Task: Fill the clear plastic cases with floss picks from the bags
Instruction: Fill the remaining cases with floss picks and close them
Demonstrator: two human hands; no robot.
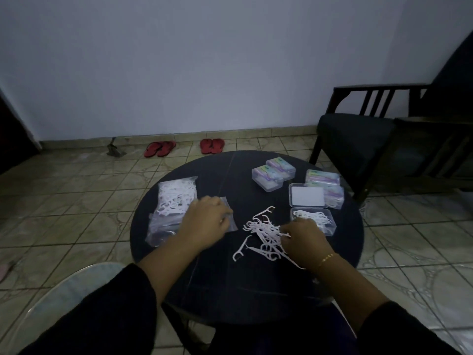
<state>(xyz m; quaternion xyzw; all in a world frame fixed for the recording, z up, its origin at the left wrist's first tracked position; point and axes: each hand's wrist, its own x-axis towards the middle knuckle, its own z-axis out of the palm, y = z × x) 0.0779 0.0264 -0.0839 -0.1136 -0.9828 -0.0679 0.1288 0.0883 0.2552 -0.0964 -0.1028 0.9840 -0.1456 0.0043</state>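
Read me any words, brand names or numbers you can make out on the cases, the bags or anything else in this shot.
No text here can be read.
Closed clear cases: coloured paper labels inside, print too blurred and small to read.
Second pair of closed cases: same coloured labels, unreadable.
Open case lid: a plain white panel, no visible print.
Bags of floss picks: clear plastic, no visible lettering.
Red sandals: no readable marking.

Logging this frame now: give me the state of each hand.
Left hand: fingers curled, gripping an emptied clear bag.
Right hand: fingers curled, pinching floss picks from the loose pile.
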